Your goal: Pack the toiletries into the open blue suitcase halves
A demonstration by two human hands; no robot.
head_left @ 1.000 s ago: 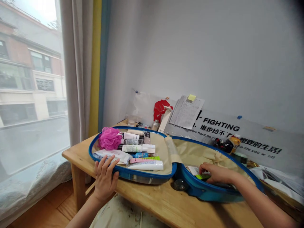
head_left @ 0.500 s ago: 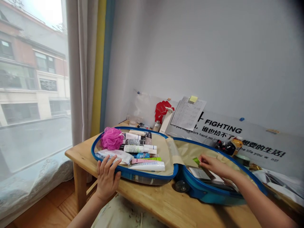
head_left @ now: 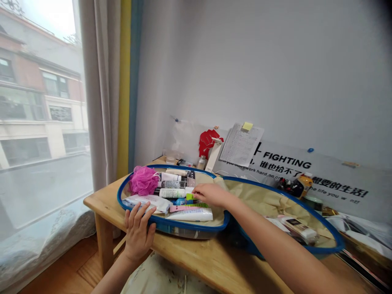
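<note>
A blue-rimmed case (head_left: 196,233) lies unfolded on the wooden table. Its left half holds a pink mesh sponge (head_left: 143,180), a white packet (head_left: 148,202), a white tube (head_left: 191,214) and several other tubes and bottles. My left hand (head_left: 139,228) rests with fingers spread on the front rim of that half. Over the tubes, my right hand (head_left: 210,194) pinches a small green item (head_left: 190,197) near a white-and-green bottle (head_left: 172,193). Small packages (head_left: 298,229) lie in the right half, partly behind my right forearm.
Behind the case stand a white box (head_left: 214,154), a small bottle (head_left: 201,162) and an orange bottle (head_left: 304,184). Papers (head_left: 241,143) hang on the wall. A curtain (head_left: 102,81) and window are at the left. The table's front edge (head_left: 171,255) is near my lap.
My right hand has moved left from the case's right half to above the tubes in the left half, carrying the green item. My left hand stays on the rim.
</note>
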